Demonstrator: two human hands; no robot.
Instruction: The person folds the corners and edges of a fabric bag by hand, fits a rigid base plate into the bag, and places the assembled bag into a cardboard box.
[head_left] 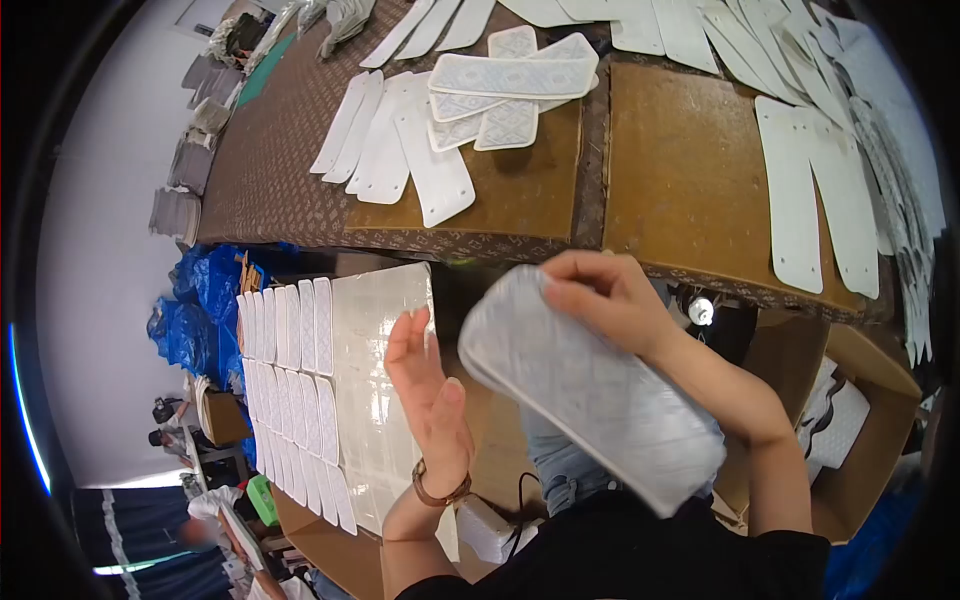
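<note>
My right hand (612, 298) pinches the upper edge of a long, whitish-grey patterned pad (600, 395) with rounded corners. The pad slants down across my lap, slightly blurred; whether it is one layer or several I cannot tell. Left of it, my left hand (428, 395) is raised with fingers spread and holds nothing. Beneath that hand lies a pale, shiny board (375, 330) carrying rows of narrow white pads (290, 400). On the brown table ahead, a crossed pile of patterned pads (512, 80) rests beside plain white strips with holes (432, 160).
More white strips (795, 200) lie at the table's right end. An open cardboard box (880, 420) stands at my right, another (310, 540) at lower left. Blue plastic bags (205, 305) sit beyond the board. A person (205, 525) is in the left background.
</note>
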